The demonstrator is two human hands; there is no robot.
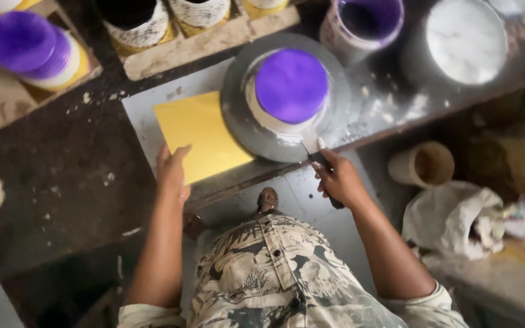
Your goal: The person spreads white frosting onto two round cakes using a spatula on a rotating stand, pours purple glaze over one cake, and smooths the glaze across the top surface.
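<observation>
A round cake [291, 87] with a purple top and white sides stands on a grey turntable [244, 130]. My right hand [337, 178] grips a dark-handled spatula [311, 146], whose blade touches the cake's near side. My left hand [173, 172] rests flat with fingers apart on the near edge of a yellow square board [200, 135], which lies partly under the turntable on the grey worktop.
Another purple-topped cake [30, 50] stands at the back left. A bowl of purple cream [364, 23] and a bowl of white cream [465, 41] stand behind the turntable. A brown cup [423, 164] and a crumpled bag [454, 215] sit at the right.
</observation>
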